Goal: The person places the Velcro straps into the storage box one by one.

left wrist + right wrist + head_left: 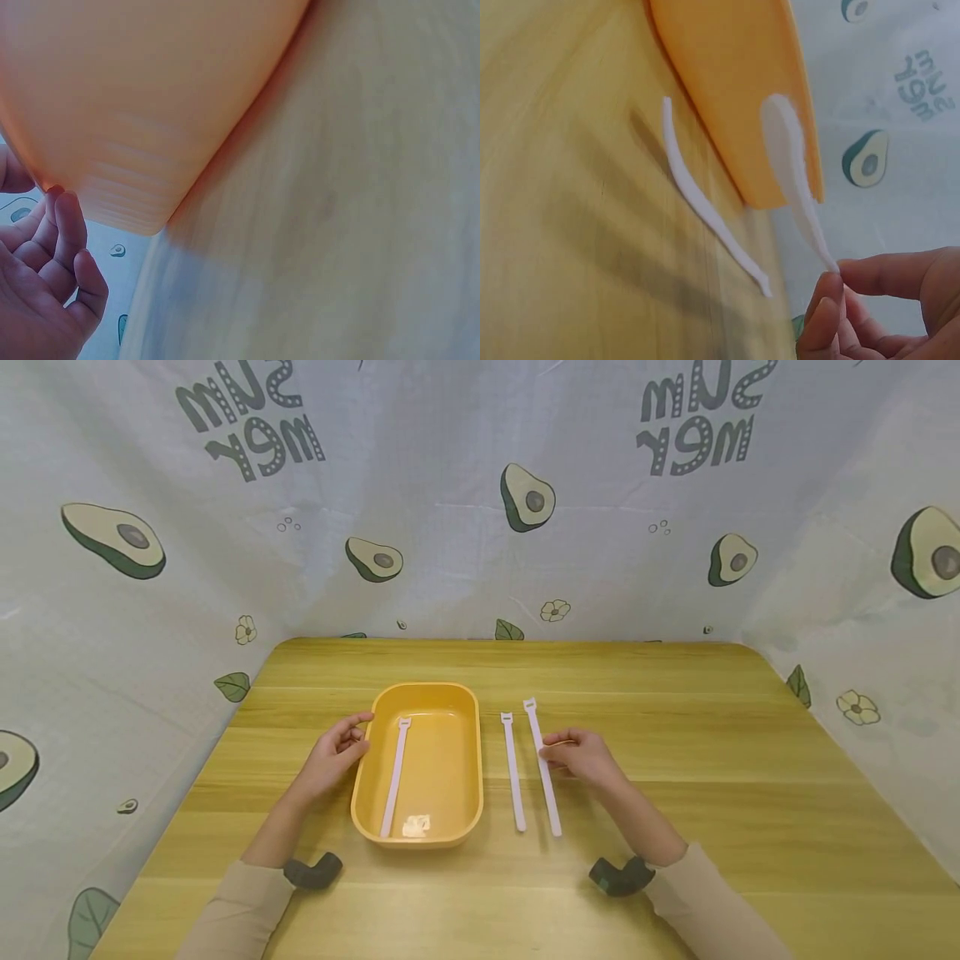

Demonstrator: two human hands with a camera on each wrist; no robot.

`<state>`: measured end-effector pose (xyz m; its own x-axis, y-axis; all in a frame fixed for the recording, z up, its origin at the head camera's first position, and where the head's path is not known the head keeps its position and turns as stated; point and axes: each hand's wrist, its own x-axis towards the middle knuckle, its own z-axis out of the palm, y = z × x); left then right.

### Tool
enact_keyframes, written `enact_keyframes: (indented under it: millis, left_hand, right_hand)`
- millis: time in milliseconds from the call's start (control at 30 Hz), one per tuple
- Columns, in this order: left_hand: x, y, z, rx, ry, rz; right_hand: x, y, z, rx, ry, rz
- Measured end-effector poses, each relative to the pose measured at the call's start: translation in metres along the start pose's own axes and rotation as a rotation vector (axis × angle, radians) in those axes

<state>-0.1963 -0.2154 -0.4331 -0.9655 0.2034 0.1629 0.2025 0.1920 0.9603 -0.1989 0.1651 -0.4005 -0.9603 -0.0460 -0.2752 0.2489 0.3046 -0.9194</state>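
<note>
Pinched between thumb and forefinger of my right hand [585,756] is a pale pink hook-and-loop cable tie [787,150] with a slotted head. The right wrist view shows it raised off the table, one end bending towards the camera. Left of it, a second cable tie [513,777] lies on the table. My left hand [330,756] touches the left rim of a yellow tray [480,768] with its fingertips, the fingers loosely bent. Inside the tray, along its left side, rests another cable tie [395,777].
Everything stands on a wooden table [690,718] with rounded far corners. A pale curtain [450,593] printed with avocados hangs behind it and at both sides. Dark wrist devices [621,877] are worn at both sleeve cuffs.
</note>
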Motion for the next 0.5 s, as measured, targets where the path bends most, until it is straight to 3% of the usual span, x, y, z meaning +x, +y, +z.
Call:
enact_keyframes:
  millis: [500]
  left_hand:
    - [-0.001, 0.002, -0.001, 0.008, -0.002, -0.020]
  right_hand:
    - [-0.011, -0.019, 0.017, 0.090, -0.105, -0.065]
